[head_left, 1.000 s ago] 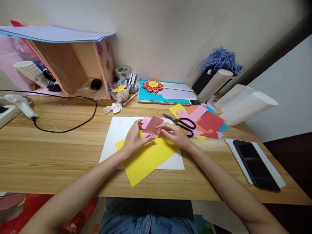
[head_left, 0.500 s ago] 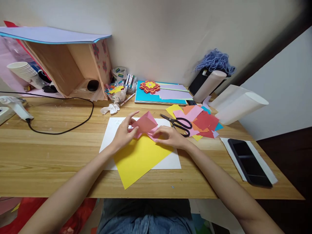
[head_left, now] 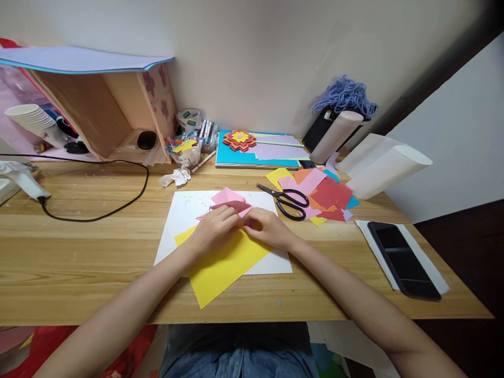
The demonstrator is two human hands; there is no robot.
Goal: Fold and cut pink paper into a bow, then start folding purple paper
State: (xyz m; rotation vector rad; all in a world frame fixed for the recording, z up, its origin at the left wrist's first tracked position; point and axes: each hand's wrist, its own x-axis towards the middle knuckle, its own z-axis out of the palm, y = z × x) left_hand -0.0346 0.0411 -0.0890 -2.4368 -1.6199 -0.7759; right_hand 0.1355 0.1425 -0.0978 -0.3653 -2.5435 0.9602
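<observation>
A folded piece of pink paper stands partly raised above the far edge of a yellow sheet. Both hands meet at its near side. My left hand is closed on the pink paper, its fingers curled over the near edge. With thumb and fingertips, my right hand pinches the paper's right corner. The fingers hide the lower folds. Under the yellow sheet lies a white sheet with small marks near its top.
Black-handled scissors lie right of the hands, beside overlapping coloured paper scraps. A phone rests at far right. Behind stand a layered paper flower on a blue pad and an open box. A glue gun is at left.
My left hand has moved right and nearer, from the pink paper's left side to its near edge beside my right hand. The upper pink flap has tilted away and looks lower.
</observation>
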